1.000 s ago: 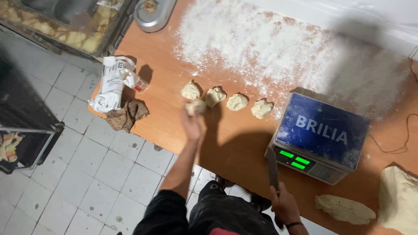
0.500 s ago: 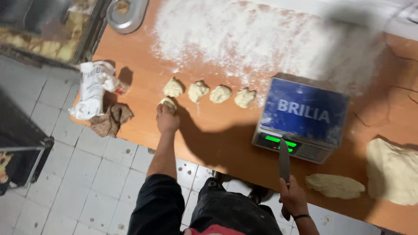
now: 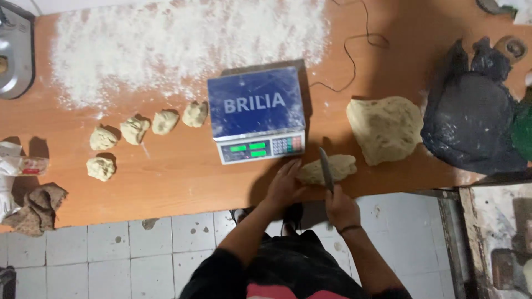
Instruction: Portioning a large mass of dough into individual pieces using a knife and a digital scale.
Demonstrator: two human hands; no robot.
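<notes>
My left hand (image 3: 285,182) rests on the left end of a flat strip of dough (image 3: 332,168) at the table's near edge. My right hand (image 3: 339,207) grips a knife (image 3: 326,168) whose blade lies across that strip. A large lump of dough (image 3: 386,128) sits just right of it. A blue digital scale (image 3: 256,113) stands behind my left hand. Several small dough pieces lie to the left: a row (image 3: 149,124) and one apart (image 3: 100,168) nearer the edge.
Flour (image 3: 183,39) is spread over the far side of the orange table (image 3: 177,171). A dark bag (image 3: 474,122) lies at the right, a metal machine (image 3: 14,50) at the far left, rags and a wrapper (image 3: 25,194) at the left edge. White tiled floor below.
My left hand left a dough piece beside the row and moved right to the dough strip. My right hand brought the knife onto the strip. The view shifted right.
</notes>
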